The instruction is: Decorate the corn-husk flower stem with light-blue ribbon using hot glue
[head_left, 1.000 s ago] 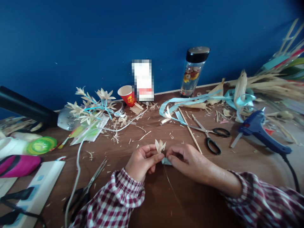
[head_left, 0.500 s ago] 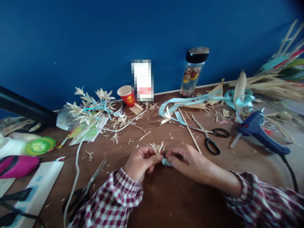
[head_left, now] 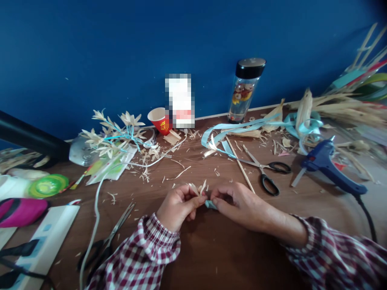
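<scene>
Between thumb and fingers my left hand [head_left: 180,204] pinches a small pale corn-husk flower [head_left: 199,189], its petals sticking up. My right hand [head_left: 231,200] is closed close beside it, thumb and forefinger pinching a short light-blue ribbon [head_left: 211,204] that hangs just under the flower. Part of the ribbon is covered by the fingers, and whether it is wound round the stem I cannot tell. Beyond my hands lies another husk flower [head_left: 211,147] with a blue stem. A bunch of finished-looking husk flowers [head_left: 116,131] with blue stems rests at the back left.
Black-handled scissors [head_left: 266,167] and a blue glue gun [head_left: 332,165] lie to the right. A second pair of scissors [head_left: 105,243] is by my left sleeve. A white cable [head_left: 98,205], power strip [head_left: 51,237], red paper cup [head_left: 159,121] and bottle [head_left: 245,90] surround the husk scraps.
My hands keep the same pinch, with only a tiny shift of the fingers and ribbon. The whole view has moved slightly.
</scene>
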`<move>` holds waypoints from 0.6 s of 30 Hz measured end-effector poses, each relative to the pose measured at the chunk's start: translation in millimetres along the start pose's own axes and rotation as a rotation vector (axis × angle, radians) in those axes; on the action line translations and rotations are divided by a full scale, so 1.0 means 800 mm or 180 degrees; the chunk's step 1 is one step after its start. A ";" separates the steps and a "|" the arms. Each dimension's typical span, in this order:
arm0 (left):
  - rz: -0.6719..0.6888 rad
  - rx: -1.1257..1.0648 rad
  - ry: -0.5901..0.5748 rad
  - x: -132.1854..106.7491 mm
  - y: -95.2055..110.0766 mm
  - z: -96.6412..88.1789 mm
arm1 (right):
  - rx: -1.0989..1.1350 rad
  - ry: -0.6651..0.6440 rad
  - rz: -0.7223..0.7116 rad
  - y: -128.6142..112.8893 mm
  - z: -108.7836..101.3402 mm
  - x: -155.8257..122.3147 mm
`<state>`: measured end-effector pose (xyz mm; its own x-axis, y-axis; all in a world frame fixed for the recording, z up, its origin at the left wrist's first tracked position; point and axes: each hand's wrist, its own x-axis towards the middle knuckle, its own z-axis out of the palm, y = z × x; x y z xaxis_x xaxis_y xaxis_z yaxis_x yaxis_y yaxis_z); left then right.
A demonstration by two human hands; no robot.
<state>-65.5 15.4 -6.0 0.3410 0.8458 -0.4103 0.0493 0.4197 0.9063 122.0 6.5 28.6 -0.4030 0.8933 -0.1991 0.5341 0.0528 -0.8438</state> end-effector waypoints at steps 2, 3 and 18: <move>0.0011 0.0013 -0.0011 -0.001 -0.001 0.000 | 0.0018 0.0031 -0.0029 0.001 0.001 0.000; 0.0009 0.0013 -0.0005 -0.001 -0.001 0.001 | 0.0019 0.0047 -0.0042 0.002 0.001 0.000; 0.0008 0.0278 0.0045 -0.003 0.005 0.004 | -0.0225 0.0174 -0.0235 0.007 0.006 0.002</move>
<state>-62.9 14.3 -0.9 0.3281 0.8517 -0.4087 0.1303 0.3877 0.9125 121.1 6.0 21.3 -0.4032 0.9087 -0.1086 0.5562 0.1491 -0.8176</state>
